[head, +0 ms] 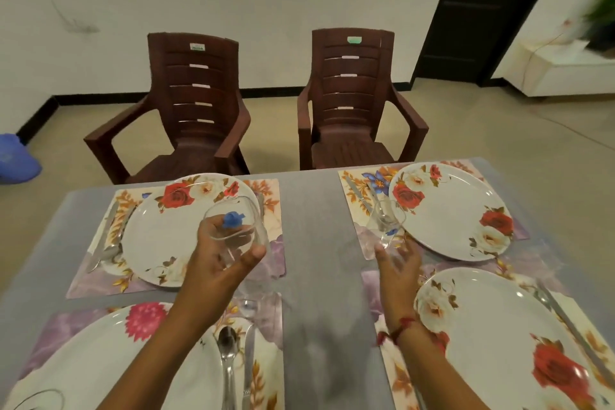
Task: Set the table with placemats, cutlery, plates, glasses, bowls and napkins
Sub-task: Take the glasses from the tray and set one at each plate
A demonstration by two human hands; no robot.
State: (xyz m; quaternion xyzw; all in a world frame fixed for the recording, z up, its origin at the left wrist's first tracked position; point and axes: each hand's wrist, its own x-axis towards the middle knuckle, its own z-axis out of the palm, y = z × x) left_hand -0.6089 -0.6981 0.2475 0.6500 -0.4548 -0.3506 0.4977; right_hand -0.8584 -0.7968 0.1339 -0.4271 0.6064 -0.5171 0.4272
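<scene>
My left hand [223,260] grips a clear glass [236,226] with a blue mark, tilted above the far left plate [159,236]. Fingers of my right hand [397,263] curl round the base of a second clear glass [386,226], which is by the left edge of the far right plate [452,210]. Each flowered plate lies on a floral placemat [100,280]. Near plates sit at lower left [83,359] and lower right [499,336]. A spoon [228,359] and knife [248,363] lie beside the near left plate. Another glass [248,301] stands between the left placemats.
The table carries a grey cloth [316,243]. Two brown plastic chairs [186,110] [356,100] stand behind the far edge. Cutlery lies left of both far plates [109,233] [359,193]. A glass rim [40,399] shows at the bottom left corner. A knife [572,329] lies right of the near right plate.
</scene>
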